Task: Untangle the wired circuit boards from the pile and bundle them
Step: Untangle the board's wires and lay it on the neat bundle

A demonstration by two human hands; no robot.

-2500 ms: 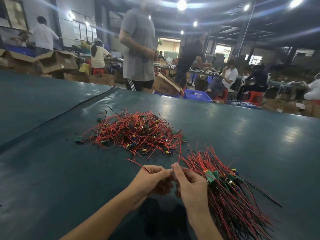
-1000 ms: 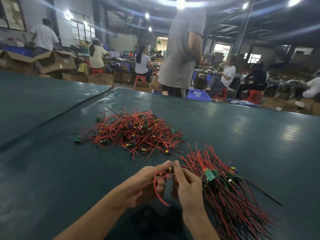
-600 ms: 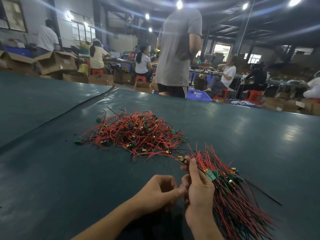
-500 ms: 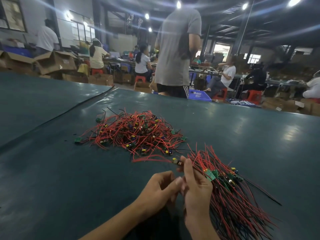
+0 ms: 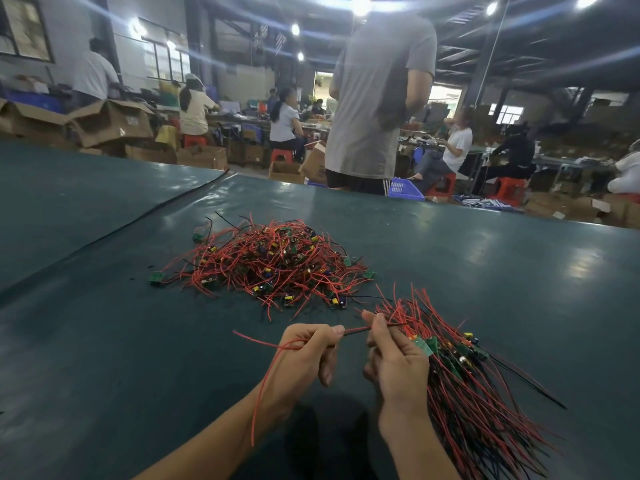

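Two lots of wired boards lie on the dark green desk [image 5: 104,341]. The tangled pile [image 5: 273,265] sits just above the middle of the frame, its red wires crossing every way with small boards among them. The sorted bundle [image 5: 460,372] is at lower right, with its boards gathered in one band and its wires fanning out above and below.

One piece is stretched between the hands. At lower centre the left hand [image 5: 304,355] has its grip clenched on a red wire [image 5: 258,403], which loops out to the left and trails towards the bottom edge. A thin black wire [image 5: 360,331] runs from that hand's thumb and forefinger across to the right hand [image 5: 394,365]. The right grip is grasping the bundle at its band of boards, forefinger raised where the wire comes in. This piece's own board is hidden.

The step looks like laying the freed piece into the bundle. To do it well:
- Draw both wires straight through the left fingers so the loop comes out.
- Line its board up with the others.
- Loosen only one finger of the right grip, so the bundle does not splay.
- Keep the trailing end away from the pile, where it could snag.

Beyond the desk's far edge, a person in a grey shirt [image 5: 374,98] stands at upper centre. Cardboard boxes [image 5: 110,123] are stacked at upper left.
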